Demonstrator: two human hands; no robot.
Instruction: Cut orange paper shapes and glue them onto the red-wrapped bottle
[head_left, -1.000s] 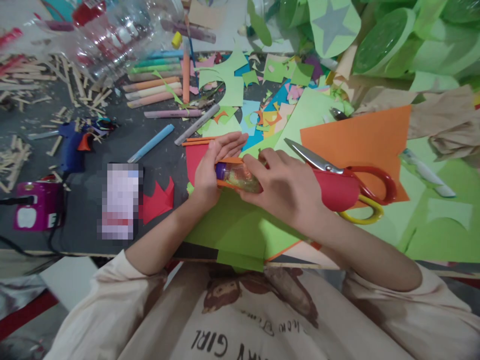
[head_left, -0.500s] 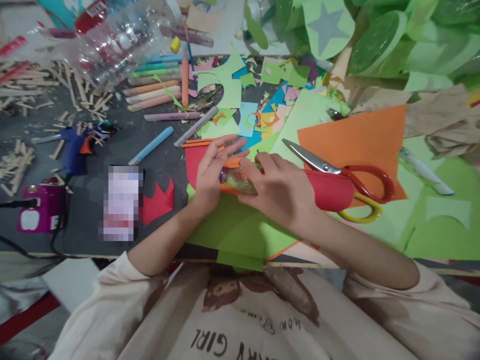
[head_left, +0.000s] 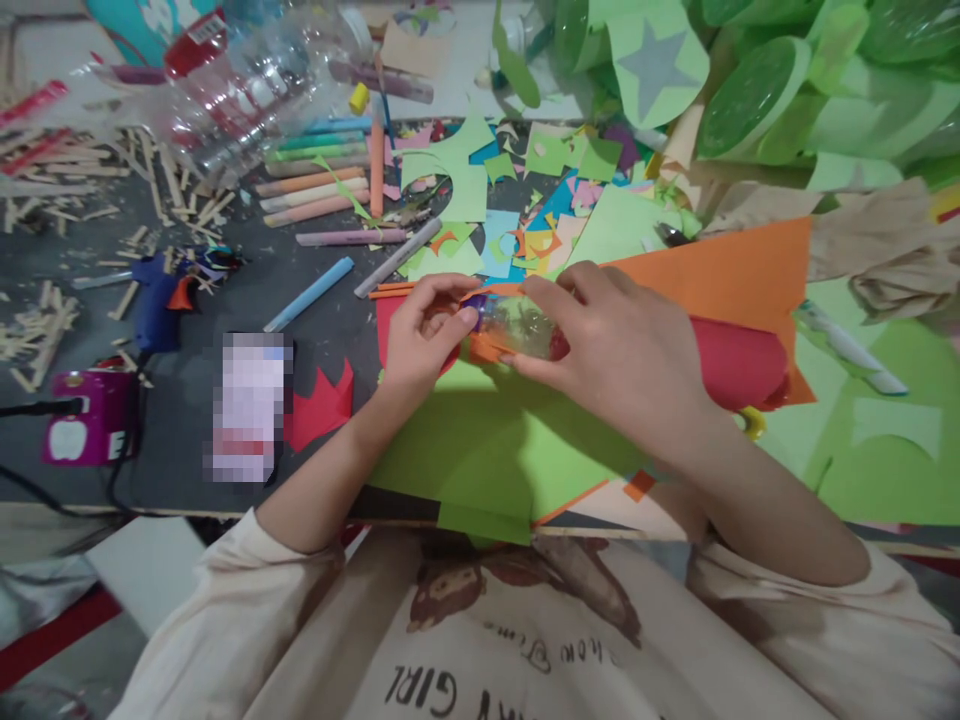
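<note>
A clear plastic bottle (head_left: 521, 325) lies on its side between my hands, with red paper (head_left: 739, 360) around its right part and a purple band near its left end. Orange paper strips (head_left: 491, 348) run along its neck, above and below. My left hand (head_left: 424, 340) is closed at the bottle's purple end, thumb pressed near the orange paper. From the right, my right hand (head_left: 622, 340) grips the bottle, thumb below and fingers above. Under it all is green paper (head_left: 465, 440). Scissors are mostly hidden behind my right hand; a yellow handle (head_left: 752, 422) shows.
To the left lie a phone (head_left: 249, 405), a cut red paper piece (head_left: 322, 405), a blue glue gun (head_left: 157, 305) and a purple box (head_left: 88, 418) with cables. Markers (head_left: 319, 190), paper scraps and sticks spread behind. Orange paper (head_left: 757, 260) lies right; green bottles (head_left: 757, 95) stand back right.
The red-wrapped bottle has shifted right and now covers most of the scissors. My right hand has moved right with it. My left fingers have curled in from a more stretched pose.
</note>
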